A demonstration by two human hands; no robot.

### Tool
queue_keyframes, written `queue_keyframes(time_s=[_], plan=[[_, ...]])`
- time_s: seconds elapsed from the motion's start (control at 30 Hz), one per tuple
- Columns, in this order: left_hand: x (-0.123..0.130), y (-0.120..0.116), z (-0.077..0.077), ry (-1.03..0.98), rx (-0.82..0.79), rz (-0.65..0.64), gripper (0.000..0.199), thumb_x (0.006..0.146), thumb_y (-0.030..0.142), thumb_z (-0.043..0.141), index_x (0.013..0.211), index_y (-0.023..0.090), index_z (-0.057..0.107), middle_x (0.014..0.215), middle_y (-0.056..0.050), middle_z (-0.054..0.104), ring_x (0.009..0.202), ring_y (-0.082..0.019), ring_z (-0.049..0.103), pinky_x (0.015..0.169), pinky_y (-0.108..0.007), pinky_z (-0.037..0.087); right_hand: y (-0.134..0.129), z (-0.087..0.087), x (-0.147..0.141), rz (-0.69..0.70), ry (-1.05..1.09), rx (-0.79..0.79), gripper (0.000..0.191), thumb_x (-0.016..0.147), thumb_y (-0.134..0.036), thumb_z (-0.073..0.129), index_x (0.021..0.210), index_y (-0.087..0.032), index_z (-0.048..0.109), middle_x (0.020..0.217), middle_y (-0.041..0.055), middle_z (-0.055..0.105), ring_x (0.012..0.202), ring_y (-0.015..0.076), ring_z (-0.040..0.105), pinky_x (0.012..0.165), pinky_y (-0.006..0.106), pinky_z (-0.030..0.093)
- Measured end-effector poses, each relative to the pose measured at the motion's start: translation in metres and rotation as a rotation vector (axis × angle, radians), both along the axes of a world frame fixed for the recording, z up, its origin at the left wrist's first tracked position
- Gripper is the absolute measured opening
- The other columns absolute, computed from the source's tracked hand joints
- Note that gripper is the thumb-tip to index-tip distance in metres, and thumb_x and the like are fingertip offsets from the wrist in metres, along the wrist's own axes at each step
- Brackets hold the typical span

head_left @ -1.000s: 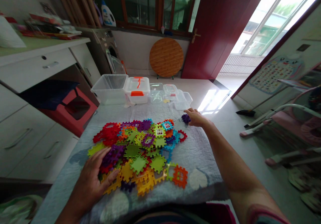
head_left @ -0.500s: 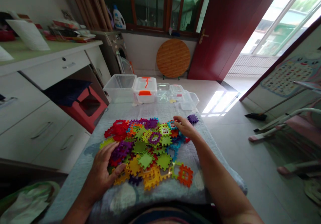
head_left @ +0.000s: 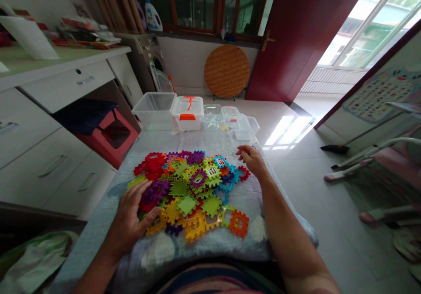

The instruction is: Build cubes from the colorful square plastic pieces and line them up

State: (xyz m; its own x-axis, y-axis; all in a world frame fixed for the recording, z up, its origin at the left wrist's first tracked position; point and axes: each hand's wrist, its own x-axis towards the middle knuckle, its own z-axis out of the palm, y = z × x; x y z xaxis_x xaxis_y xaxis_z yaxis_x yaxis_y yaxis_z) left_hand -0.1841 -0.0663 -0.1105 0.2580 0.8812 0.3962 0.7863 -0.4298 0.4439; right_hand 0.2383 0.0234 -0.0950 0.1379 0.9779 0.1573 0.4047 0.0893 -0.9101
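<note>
A heap of colourful toothed plastic building tiles [head_left: 187, 205] lies on the cloth-covered table in front of me. My left hand [head_left: 133, 210] is open at the heap's left side, thumb and fingers apart around its edge, near purple tiles [head_left: 157, 191] and yellow ones. My right hand [head_left: 251, 160] is off the heap's far right corner, fingers loosely bent, with no tile visible in them. Closest to it are a red tile [head_left: 244, 173] and a blue window tile [head_left: 220, 161]. An orange window tile [head_left: 239, 224] lies at the near right. The right hand mostly hides a purple tile behind it.
Along the table's far edge stand an uncovered clear bin [head_left: 154, 109], a lidded box with orange clips [head_left: 188, 114] and several small clear containers [head_left: 212, 115]. A red stool [head_left: 118, 136] is left of the table; a pink chair [head_left: 394, 162] is at the right.
My right hand has moved right, away from the blue window tile, and now covers most of the lone purple tile. My left hand stays by the heap. The view has shifted slightly.
</note>
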Motion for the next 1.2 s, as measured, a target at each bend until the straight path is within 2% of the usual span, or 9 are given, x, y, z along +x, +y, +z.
queue_keyframes(time_s=[0.1,0.2,0.3,0.4,0.6,0.7,0.9,1.03,1.2], plan=[[0.0,0.0,-0.001,0.002,0.0,0.002,0.064,0.088,0.061,0.049,0.139,0.025,0.04,0.14,-0.011,0.048,0.131,-0.033,0.044,0.113,-0.052,0.033,-0.01,0.01,0.014,0.036,-0.023,-0.033,0.022,0.079,-0.029,0.049,0.096,-0.019,0.06,0.079,0.0019,0.068,0.063,0.0136,0.061,0.062,0.029,0.052],[0.0,0.001,-0.001,0.006,0.014,-0.001,0.063,0.088,0.06,0.047,0.139,0.024,0.04,0.14,-0.011,0.049,0.13,-0.033,0.045,0.112,-0.052,0.033,-0.03,0.018,0.023,0.129,-0.251,-0.059,0.018,0.079,-0.029,0.057,0.093,-0.02,0.063,0.082,0.0026,0.067,0.072,0.0159,0.061,0.072,0.032,0.052],[0.0,0.001,0.0,0.009,0.022,-0.008,0.063,0.089,0.059,0.048,0.14,0.024,0.039,0.141,-0.012,0.048,0.131,-0.034,0.043,0.112,-0.053,0.032,-0.051,0.019,0.024,0.211,-0.521,-0.073,0.03,0.072,-0.028,0.07,0.101,-0.021,0.065,0.098,0.0057,0.066,0.09,0.0209,0.06,0.085,0.037,0.049],[0.001,0.001,0.001,0.008,0.02,-0.008,0.063,0.089,0.059,0.048,0.14,0.025,0.038,0.141,-0.012,0.047,0.131,-0.034,0.043,0.112,-0.053,0.032,-0.064,0.014,0.016,0.211,-0.632,-0.063,0.04,0.069,-0.027,0.074,0.107,-0.021,0.064,0.102,0.0073,0.061,0.1,0.0241,0.057,0.092,0.039,0.046],[0.0,0.002,-0.001,0.006,0.028,-0.004,0.063,0.089,0.059,0.048,0.14,0.024,0.039,0.14,-0.012,0.047,0.129,-0.034,0.044,0.111,-0.053,0.032,-0.065,0.007,0.012,0.152,-0.534,-0.007,0.027,0.073,-0.021,0.064,0.1,-0.021,0.064,0.098,0.0046,0.058,0.089,0.0189,0.059,0.088,0.035,0.048],[-0.001,0.002,-0.002,0.01,0.023,-0.007,0.063,0.089,0.059,0.049,0.14,0.024,0.038,0.14,-0.012,0.047,0.131,-0.034,0.043,0.112,-0.053,0.031,-0.066,0.006,0.011,0.152,-0.492,0.026,0.031,0.072,-0.019,0.061,0.103,-0.022,0.064,0.103,0.005,0.057,0.097,0.0197,0.059,0.091,0.035,0.047],[-0.001,0.002,-0.001,0.018,0.041,-0.018,0.063,0.09,0.058,0.048,0.14,0.021,0.039,0.14,-0.013,0.047,0.13,-0.034,0.043,0.112,-0.052,0.031,-0.069,0.001,-0.002,0.258,-0.467,0.072,0.042,0.071,-0.018,0.06,0.113,-0.022,0.06,0.109,0.0052,0.063,0.107,0.0226,0.056,0.101,0.04,0.041],[-0.001,0.002,-0.001,0.017,0.052,-0.011,0.065,0.089,0.061,0.047,0.14,0.021,0.039,0.139,-0.013,0.048,0.129,-0.034,0.044,0.111,-0.052,0.033,-0.07,0.002,-0.003,0.218,-0.46,0.105,0.04,0.072,-0.017,0.058,0.111,-0.022,0.061,0.123,0.0081,0.057,0.119,0.0254,0.051,0.108,0.045,0.036],[-0.001,0.003,-0.003,0.019,0.059,-0.006,0.064,0.089,0.061,0.047,0.139,0.022,0.04,0.139,-0.013,0.049,0.129,-0.034,0.045,0.111,-0.052,0.033,-0.073,0.004,-0.007,0.219,-0.487,0.132,0.041,0.071,-0.017,0.059,0.111,-0.022,0.061,0.118,0.0075,0.057,0.116,0.0257,0.051,0.106,0.045,0.037]])
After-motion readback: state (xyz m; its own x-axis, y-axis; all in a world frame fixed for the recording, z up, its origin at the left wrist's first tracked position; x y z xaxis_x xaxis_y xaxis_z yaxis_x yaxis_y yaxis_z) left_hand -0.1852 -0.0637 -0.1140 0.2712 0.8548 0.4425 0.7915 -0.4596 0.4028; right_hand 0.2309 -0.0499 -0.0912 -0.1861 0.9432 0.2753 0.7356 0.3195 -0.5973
